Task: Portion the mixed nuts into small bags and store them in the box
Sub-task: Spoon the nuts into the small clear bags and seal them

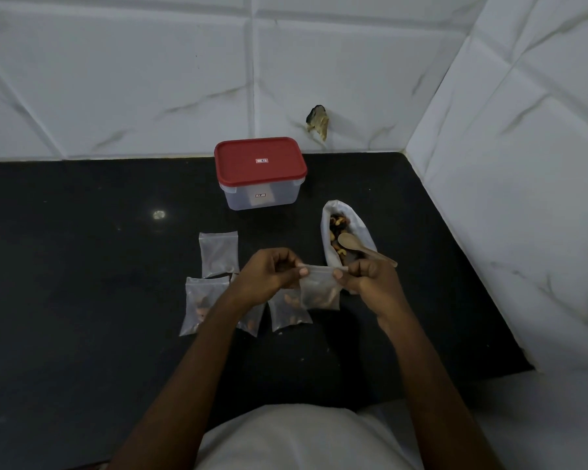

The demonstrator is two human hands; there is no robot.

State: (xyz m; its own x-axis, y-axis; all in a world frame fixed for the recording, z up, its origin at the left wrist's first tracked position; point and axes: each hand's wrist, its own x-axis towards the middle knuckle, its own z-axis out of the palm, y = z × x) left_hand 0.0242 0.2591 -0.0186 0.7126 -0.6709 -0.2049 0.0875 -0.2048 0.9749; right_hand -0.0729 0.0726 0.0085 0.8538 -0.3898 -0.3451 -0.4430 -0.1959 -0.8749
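Observation:
A small clear bag (pixel 319 291) with nuts in its bottom hangs above the black counter (pixel 82 266). My left hand (pixel 272 276) pinches its top edge at the left end, and my right hand (pixel 370 283) pinches the right end. Three filled small bags lie below my hands, at the left (pixel 199 305), under my left forearm (pixel 252 322) and in the middle (pixel 287 312). One bag (pixel 219 253) that looks empty lies flat behind them. The large white bag of mixed nuts (pixel 348 239) lies open at the right with a wooden spoon (pixel 360 247) resting in it. The clear box with a red lid (pixel 260 173) stands closed at the back.
White marble-look wall tiles (pixel 150 79) close off the back and the right side (pixel 523 164) of the counter. A chipped hole (pixel 318 121) shows in the back wall. My light-coloured garment (pixel 286 439) fills the bottom of the view.

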